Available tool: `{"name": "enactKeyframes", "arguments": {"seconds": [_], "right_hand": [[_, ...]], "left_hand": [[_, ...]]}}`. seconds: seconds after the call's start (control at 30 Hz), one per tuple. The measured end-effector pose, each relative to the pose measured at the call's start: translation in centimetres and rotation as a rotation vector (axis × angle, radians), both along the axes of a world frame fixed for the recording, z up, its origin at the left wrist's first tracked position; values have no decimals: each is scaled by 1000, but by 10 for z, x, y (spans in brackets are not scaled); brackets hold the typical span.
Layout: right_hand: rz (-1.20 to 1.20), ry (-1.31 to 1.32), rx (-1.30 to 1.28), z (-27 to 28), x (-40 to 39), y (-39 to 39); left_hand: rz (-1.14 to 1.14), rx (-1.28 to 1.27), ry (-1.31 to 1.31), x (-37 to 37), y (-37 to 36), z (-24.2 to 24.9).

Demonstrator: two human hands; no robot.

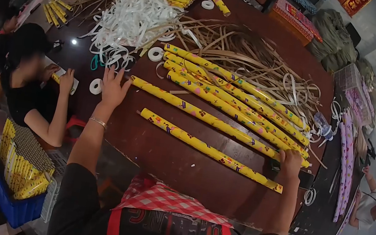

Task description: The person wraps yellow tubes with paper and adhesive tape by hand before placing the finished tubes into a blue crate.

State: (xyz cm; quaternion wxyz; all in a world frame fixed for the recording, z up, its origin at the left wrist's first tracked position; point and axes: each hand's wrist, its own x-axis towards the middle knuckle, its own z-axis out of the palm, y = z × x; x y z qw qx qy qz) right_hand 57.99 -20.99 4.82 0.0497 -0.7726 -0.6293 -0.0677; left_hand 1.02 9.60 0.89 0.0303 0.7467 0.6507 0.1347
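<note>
— Yellow wrapped tubes all over that brown table, right? What's the left hand up to?

— Flat on the wood, fingers spread, gripping nothing. One long tube starts just beside its fingertips, a white tape roll sits at its other side.

— And the right hand?

— Curled over the far ends of the tubes. The nearest tube runs right under it.

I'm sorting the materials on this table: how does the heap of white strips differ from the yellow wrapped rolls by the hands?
The white strips are plain, thin and limp, tangled in a loose heap; the yellow wrapped rolls are patterned, stiff, straight tubes lying side by side. The strips lie farther away on the table, untouched; the rolls lie nearer, with the left hand and right hand at their ends. Both rest on that same table.
</note>
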Motion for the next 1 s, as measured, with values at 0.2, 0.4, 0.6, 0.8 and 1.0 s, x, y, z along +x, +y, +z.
{"name": "enactKeyframes", "arguments": {"seconds": [0.2, 0.4, 0.6, 0.8, 1.0], "right_hand": [[81, 35, 141, 10, -33, 46], [172, 86, 186, -4, -74, 100], [112, 159, -1, -8, -94, 131], [4, 171, -123, -22, -97, 135], [49, 172, 2, -37, -97, 129]], "left_hand": [[-383, 167, -111, 73, 1, 5], [-629, -37, -120, 148, 20, 18], [-769, 18, 104, 209, 50, 37], [-970, -139, -24, 240, 73, 28], [-937, -322, -18, 255, 116, 95]]}}
